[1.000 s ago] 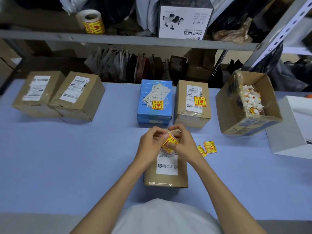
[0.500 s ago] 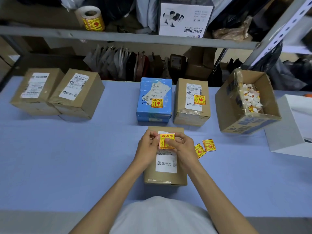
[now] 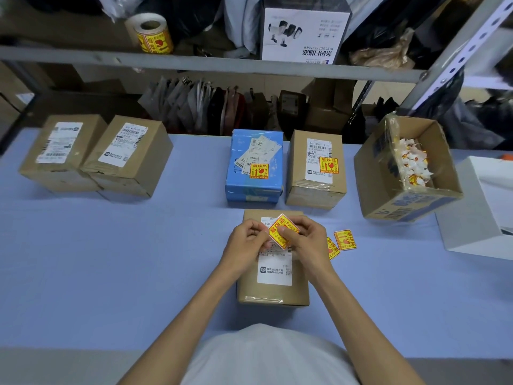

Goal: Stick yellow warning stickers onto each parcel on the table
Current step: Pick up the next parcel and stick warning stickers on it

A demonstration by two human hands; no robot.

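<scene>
L hand (image 3: 245,241) & R hand (image 3: 309,240) meet, both pinching 1 sticker (image 3: 279,222).

The yellow sticker (image 3: 283,232) has turned cornerwise, perhaps lifted slightly

place: parcel packing room | evidence: labelled cartons (image 3: 126,155) on table (image 3: 111,245), sticker roll (image 3: 151,33) on metal shelving (image 3: 194,63)

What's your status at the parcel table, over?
Left hand and right hand pinch a yellow sticker over the near parcel. Not stuck yet. Spare stickers alongside. Nothing blocking.
</scene>
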